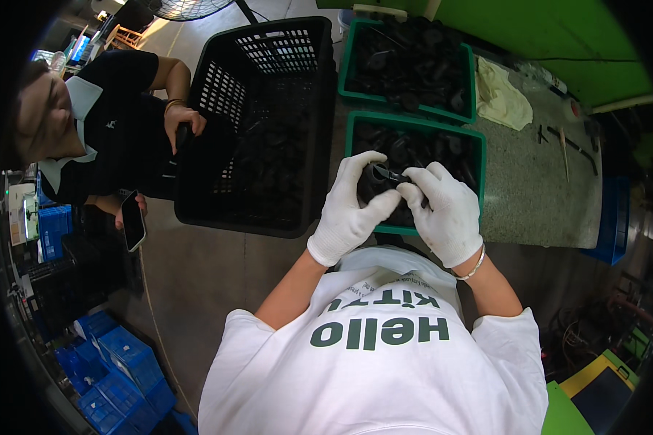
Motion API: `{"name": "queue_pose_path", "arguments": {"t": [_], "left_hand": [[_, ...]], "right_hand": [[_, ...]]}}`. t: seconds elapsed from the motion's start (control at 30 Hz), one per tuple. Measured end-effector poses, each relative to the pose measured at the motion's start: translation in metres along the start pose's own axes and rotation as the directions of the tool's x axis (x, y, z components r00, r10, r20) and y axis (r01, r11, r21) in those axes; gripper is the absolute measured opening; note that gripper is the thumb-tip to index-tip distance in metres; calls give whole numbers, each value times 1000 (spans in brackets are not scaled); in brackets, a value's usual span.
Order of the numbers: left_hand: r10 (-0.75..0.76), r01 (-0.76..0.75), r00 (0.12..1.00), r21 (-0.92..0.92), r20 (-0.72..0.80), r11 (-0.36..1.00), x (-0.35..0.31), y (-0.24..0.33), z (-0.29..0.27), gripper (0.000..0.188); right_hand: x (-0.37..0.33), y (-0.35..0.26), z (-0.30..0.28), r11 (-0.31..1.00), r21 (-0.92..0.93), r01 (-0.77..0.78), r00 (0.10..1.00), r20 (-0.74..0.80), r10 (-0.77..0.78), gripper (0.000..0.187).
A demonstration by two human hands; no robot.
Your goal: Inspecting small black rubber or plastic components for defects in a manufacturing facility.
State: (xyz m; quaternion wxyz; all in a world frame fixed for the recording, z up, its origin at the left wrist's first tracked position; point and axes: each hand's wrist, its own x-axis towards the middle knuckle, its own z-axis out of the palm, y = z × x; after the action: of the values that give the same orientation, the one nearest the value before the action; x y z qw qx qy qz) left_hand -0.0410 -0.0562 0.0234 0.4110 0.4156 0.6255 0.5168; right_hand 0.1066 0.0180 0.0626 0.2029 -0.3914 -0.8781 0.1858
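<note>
In front of me both white-gloved hands meet over the nearer green crate (349, 138). My left hand (350, 210) is closed round a black round moulded part (376, 172), thumb below and fingers above. From the right, my right hand (446, 210) pinches a slim dark tool with a pale, metal-like edge (392, 175), which touches the part. Its exact kind is hard to make out, since the fingers cover most of it. Below the hands, the crate holds many loose black parts (453, 148).
A second green crate (469, 90) of black parts stands behind. To the left is a large black basket (326, 94) with dark parts; beside it a person (112, 138) holds a phone (133, 221). On the grey table (537, 196) lie a cloth (502, 98) and thin sticks (564, 154).
</note>
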Motion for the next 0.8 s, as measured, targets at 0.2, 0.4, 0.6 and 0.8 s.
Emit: {"name": "queue_pose_path", "arguments": {"t": [0.2, 0.4, 0.6, 0.8], "left_hand": [[113, -110, 984, 27, -135, 994, -4, -5, 6, 38], [136, -129, 970, 45, -203, 991, -9, -3, 8, 33], [182, -178, 953, 38, -243, 983, -9, -8, 10, 28], [124, -138, 951, -30, -283, 990, -8, -18, 12, 26]], "right_hand": [[-3, -11, 0, 999, 45, 31, 999, -15, -30, 14], [-8, -16, 5, 998, 22, 53, 996, -80, -51, 15], [-10, -24, 9, 999, -25, 36, 991, -130, -39, 15], [-11, -29, 19, 1000, -16, 9, 988, -152, -11, 12]]}}
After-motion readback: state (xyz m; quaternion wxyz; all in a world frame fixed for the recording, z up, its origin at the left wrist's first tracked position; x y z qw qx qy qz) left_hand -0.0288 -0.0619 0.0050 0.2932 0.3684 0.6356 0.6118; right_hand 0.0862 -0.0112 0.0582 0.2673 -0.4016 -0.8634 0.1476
